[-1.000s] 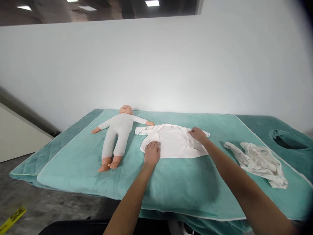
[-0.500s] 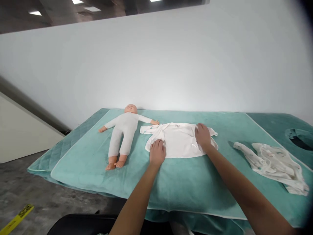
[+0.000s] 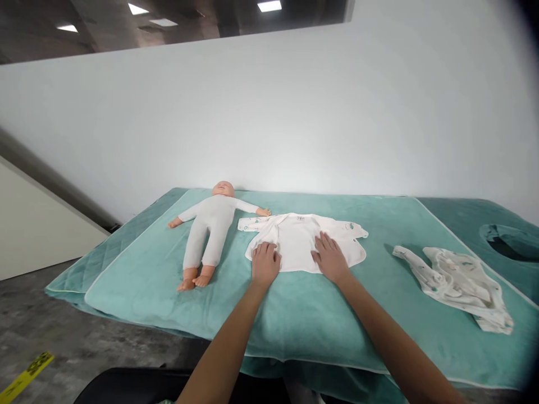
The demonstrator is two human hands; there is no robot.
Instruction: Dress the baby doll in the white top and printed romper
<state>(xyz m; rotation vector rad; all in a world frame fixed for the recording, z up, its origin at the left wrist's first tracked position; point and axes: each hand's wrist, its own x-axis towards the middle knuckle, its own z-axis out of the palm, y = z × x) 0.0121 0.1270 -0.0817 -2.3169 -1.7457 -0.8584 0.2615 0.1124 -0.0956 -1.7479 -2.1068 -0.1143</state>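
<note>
On shirt point(image 3: 296, 242), hands point(image 3: 330, 259) now closer together

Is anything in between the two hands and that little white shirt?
No, nothing visible is in the way: the left hand and right hand both rest on the white shirt. The doll lies to the left, and a crumpled garment to the right, not in between.

The shirt point(image 3: 295, 242) is smooth matt cloth, the cover point(image 3: 138, 286) velvety fabric, the doll's head point(image 3: 223, 188) smooth plastic.
</note>
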